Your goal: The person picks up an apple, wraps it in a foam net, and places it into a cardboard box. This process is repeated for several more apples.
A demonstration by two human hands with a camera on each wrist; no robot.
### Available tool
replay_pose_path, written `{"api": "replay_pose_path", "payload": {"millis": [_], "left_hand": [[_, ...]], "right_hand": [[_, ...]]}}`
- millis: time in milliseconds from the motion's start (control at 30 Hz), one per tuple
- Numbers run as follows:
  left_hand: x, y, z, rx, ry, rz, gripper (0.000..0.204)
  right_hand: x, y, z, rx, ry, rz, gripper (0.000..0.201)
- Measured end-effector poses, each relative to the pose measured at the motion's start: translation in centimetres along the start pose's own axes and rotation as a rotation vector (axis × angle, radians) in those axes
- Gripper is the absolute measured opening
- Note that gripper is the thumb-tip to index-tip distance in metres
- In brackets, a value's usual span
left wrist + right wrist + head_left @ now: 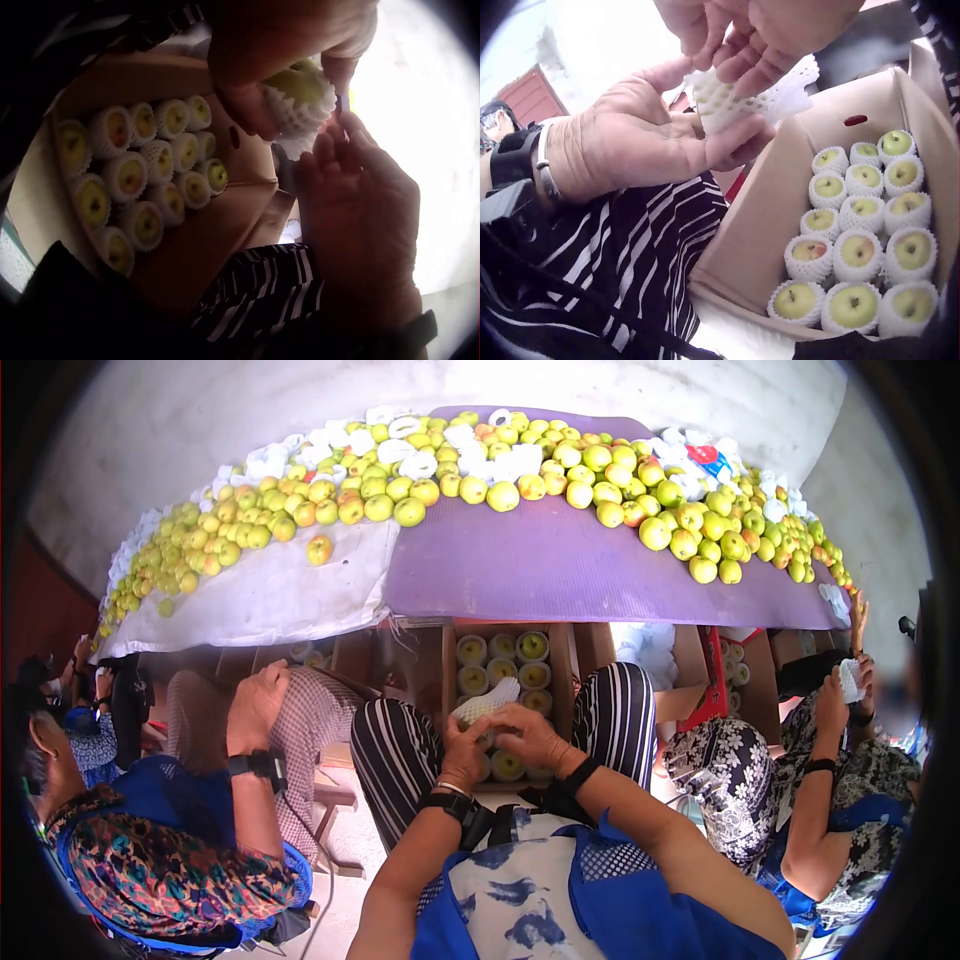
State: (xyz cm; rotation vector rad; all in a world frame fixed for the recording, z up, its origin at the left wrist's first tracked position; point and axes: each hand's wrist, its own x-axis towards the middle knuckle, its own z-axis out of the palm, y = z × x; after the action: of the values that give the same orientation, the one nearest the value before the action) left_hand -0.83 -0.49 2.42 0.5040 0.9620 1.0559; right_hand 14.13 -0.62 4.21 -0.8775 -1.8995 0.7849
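A yellow-green apple point(300, 84) sits in a white foam net point(487, 702), whose loose end sticks out past the fruit. My left hand point(464, 752) point(649, 142) grips the wrapped apple, with the thumb and fingers around it. Against the net, the bent fingers of my right hand point(532, 736) point(780, 45) pinch its edge beside the left thumb. Both hands are above an open cardboard box point(761, 225), where several apples in white nets stand in rows point(857, 251).
A long heap of loose apples point(380, 508) with white nets covers the back of the table, on a purple mat point(500, 565) and a pale cloth point(270, 595). People sit at left point(180, 840) and right point(830, 800). Other boxes stand under the table's edge.
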Motion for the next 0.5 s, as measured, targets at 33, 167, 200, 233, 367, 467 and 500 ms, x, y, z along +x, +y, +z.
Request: {"api": "replay_pose_path", "payload": {"millis": [33, 167, 200, 233, 367, 467, 500], "left_hand": [[0.2, -0.2, -0.2, 0.003, -0.002, 0.0, 0.043], [0.5, -0.4, -0.4, -0.061, -0.064, -0.029, 0.04], [0.4, -0.2, -0.4, -0.078, -0.085, -0.077, 0.041], [0.3, -0.1, -0.3, -0.077, -0.086, -0.079, 0.041], [-0.3, 0.3, 0.2, -0.058, -0.092, -0.104, 0.041], [-0.2, 0.2, -0.1, -0.037, -0.086, -0.125, 0.041], [-0.1, 0.1, -0.2, -0.025, -0.084, -0.137, 0.041]], "right_hand": [[-0.2, 0.3, 0.1, 0.09, 0.119, 0.18, 0.029], [-0.7, 3.0, -0.7, 0.251, 0.57, 0.662, 0.026], [-0.5, 3.0, -0.8, 0.251, 0.573, 0.663, 0.026], [-0.3, 2.9, -0.8, 0.229, 0.577, 0.692, 0.026], [-0.9, 4.3, -0.6, 0.262, 0.489, 0.831, 0.027], [-1.2, 4.7, -0.9, 0.02, 0.416, 0.713, 0.024], [-0.9, 4.1, -1.0, 0.02, 0.416, 0.712, 0.024]]}}
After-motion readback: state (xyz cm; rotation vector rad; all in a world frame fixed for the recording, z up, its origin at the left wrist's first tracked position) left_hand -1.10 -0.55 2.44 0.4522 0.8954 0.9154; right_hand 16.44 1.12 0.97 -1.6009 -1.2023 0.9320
